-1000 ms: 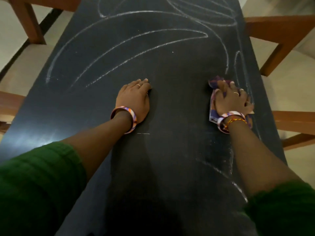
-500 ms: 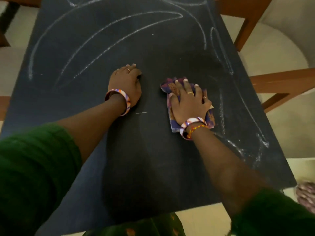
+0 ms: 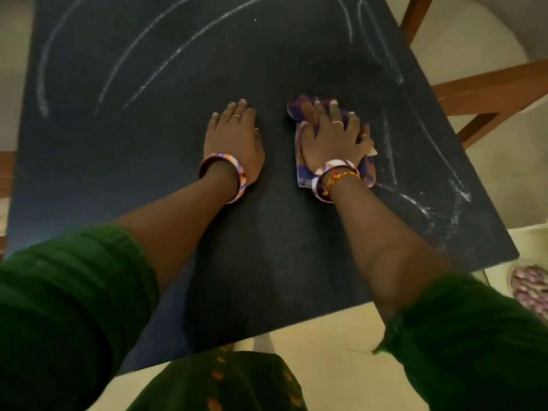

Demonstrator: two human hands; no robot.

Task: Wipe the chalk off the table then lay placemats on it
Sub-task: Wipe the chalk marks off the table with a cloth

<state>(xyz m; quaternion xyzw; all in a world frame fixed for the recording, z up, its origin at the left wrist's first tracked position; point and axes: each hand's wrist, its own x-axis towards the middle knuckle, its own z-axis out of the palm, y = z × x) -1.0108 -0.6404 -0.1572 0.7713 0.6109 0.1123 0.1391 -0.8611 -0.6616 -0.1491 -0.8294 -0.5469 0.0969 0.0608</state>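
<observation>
Chalk-streaked dark table (image 3: 148,161), wooden chair (image 3: 486,84), pale floor (image 3: 341,351)

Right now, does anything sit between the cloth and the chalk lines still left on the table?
Nothing visible does. The right hand presses the cloth flat on the table; bare dark surface runs to the chalk lines beside it.

Quick count: 1 dark table (image 3: 267,262), 1 purple cloth (image 3: 305,170), and 2 hands on top, the left hand (image 3: 234,137) and the right hand (image 3: 332,140). 2 bangles, 1 per wrist (image 3: 237,173) (image 3: 318,176), plus 1 orange thread bracelet (image 3: 344,175) on the right wrist. 2 rings, 1 on each hand (image 3: 237,116) (image 3: 338,123). 2 green sleeves (image 3: 68,307) (image 3: 474,336).
</observation>
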